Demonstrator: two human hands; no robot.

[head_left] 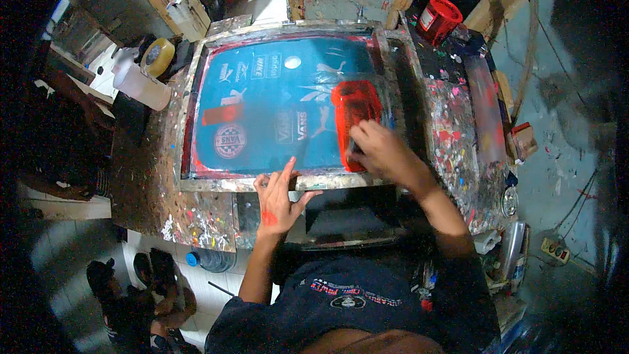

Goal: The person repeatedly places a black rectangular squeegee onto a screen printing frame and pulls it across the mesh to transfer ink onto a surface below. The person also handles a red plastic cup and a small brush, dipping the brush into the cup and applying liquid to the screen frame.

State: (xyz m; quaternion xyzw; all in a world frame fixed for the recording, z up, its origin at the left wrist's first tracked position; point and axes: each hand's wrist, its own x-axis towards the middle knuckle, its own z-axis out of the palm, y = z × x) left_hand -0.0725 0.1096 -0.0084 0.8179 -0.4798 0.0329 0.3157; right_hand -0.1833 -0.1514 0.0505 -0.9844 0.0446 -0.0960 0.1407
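A screen printing frame (249,184) lies on the worktable, its blue mesh (262,101) marked with several pale stencil designs. Thick wet red ink (339,118) covers a patch on the right side of the mesh, and a fainter red smear (221,115) shows on the left. My right hand (388,152) is closed over that ink patch, gripping a small dark squeegee (354,149) mostly hidden by the fingers. At the frame's near edge, my left hand (278,202) rests with fingers spread, holding nothing. Red ink stains its back near the wrist.
A red ink tub (440,21) stands behind the frame at right. To the left are a whitish plastic cup (141,85) and a roll of yellowish tape (158,56). Paint spatters cover the tabletop (452,131). At lower left, a person (134,301) sits near a clear bottle (215,260).
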